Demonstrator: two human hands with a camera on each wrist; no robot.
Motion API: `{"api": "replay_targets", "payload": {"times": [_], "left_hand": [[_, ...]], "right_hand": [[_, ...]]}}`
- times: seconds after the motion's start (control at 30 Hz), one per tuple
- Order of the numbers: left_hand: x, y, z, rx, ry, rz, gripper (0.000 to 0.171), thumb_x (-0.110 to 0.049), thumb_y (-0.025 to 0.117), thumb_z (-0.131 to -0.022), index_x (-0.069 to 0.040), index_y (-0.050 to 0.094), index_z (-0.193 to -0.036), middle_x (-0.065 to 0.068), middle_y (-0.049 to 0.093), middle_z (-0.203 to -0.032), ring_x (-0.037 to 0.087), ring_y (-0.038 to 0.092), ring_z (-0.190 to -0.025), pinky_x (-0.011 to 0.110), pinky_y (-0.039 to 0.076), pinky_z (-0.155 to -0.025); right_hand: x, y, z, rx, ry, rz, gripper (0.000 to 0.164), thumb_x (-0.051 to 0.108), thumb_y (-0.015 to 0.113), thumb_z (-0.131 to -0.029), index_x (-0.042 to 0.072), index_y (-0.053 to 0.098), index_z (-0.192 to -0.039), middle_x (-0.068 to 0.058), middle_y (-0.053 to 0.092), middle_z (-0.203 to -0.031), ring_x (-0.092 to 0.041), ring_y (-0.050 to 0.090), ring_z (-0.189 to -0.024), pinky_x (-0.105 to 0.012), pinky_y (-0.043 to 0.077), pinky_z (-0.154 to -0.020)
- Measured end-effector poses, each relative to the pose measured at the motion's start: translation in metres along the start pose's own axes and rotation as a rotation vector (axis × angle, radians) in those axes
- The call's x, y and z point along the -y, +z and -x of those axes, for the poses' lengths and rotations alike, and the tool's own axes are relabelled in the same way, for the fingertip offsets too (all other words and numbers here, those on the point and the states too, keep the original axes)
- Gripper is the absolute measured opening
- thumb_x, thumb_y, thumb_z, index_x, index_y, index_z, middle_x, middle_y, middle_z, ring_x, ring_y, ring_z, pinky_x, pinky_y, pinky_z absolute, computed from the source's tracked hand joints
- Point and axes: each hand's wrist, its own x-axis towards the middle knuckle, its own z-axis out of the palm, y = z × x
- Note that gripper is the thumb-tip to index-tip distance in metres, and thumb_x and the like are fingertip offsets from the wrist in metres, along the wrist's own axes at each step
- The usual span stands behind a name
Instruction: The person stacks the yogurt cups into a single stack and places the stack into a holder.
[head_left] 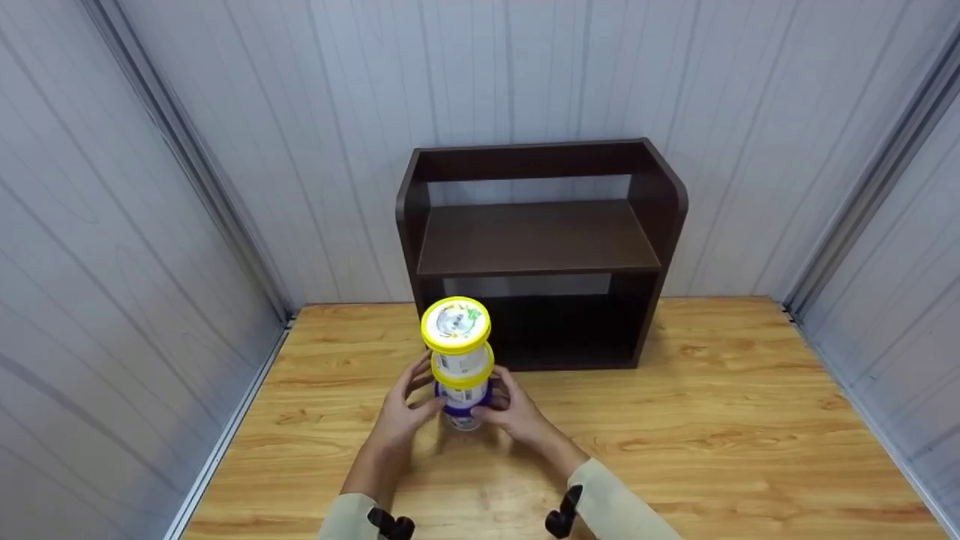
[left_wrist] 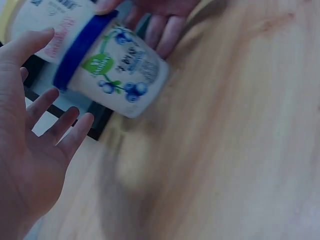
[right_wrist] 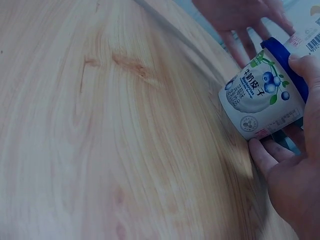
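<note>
Three round yogurt tubs stand stacked on the wooden table. The top tub (head_left: 456,324) has a yellow-rimmed lid with a printed picture. Under it is a second yellow-lidded tub (head_left: 466,394), and lowest a white blueberry yogurt tub (right_wrist: 265,92) with a dark blue lid. My right hand (head_left: 517,411) holds this lowest tub, thumb at the lid's rim and fingers round its side. On the other side, my left hand (left_wrist: 32,145) has its fingers spread and loosely bent beside the stack, with its thumb near the lids. A gap shows between its lower fingers and the blueberry tub.
Just behind the stack stands a dark brown two-level shelf (head_left: 540,236), its lower compartment partly covered by the tubs. The wooden table (head_left: 750,420) extends to both sides. Pale panelled walls (head_left: 322,150) enclose the back and sides.
</note>
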Motion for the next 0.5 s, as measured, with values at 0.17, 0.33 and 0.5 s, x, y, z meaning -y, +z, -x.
{"api": "replay_targets", "payload": {"times": [0.17, 0.33, 0.5], "left_hand": [[-0.012, -0.009, -0.008, -0.007, 0.061, -0.017, 0.075, -0.014, 0.077, -0.091, -0.030, 0.041, -0.154, -0.001, 0.039, -0.157, 0.036, 0.035, -0.143, 0.059, 0.038, -0.110], [-0.022, -0.017, -0.015, -0.032, 0.139, -0.060, 0.075, -0.008, 0.076, -0.091, -0.022, 0.039, -0.155, 0.002, 0.038, -0.159, 0.039, 0.038, -0.141, 0.059, 0.043, -0.107], [-0.035, -0.024, -0.022, -0.048, 0.193, -0.064, 0.076, -0.003, 0.074, -0.091, -0.018, 0.038, -0.156, 0.005, 0.037, -0.160, 0.042, 0.037, -0.142, 0.064, 0.041, -0.107]], "right_hand": [[-0.001, 0.000, -0.001, -0.002, 0.002, 0.003, 0.073, 0.011, 0.076, -0.091, 0.013, 0.035, -0.151, -0.019, 0.051, -0.142, -0.037, 0.052, -0.131, -0.048, 0.043, -0.110], [0.001, 0.001, -0.001, 0.000, 0.012, 0.006, 0.074, 0.012, 0.076, -0.091, 0.014, 0.034, -0.151, -0.019, 0.050, -0.142, -0.037, 0.052, -0.131, -0.048, 0.044, -0.109], [0.003, 0.001, 0.001, 0.007, 0.027, 0.010, 0.074, 0.014, 0.076, -0.092, 0.016, 0.034, -0.153, -0.018, 0.048, -0.144, -0.037, 0.051, -0.131, -0.049, 0.043, -0.110]]}}
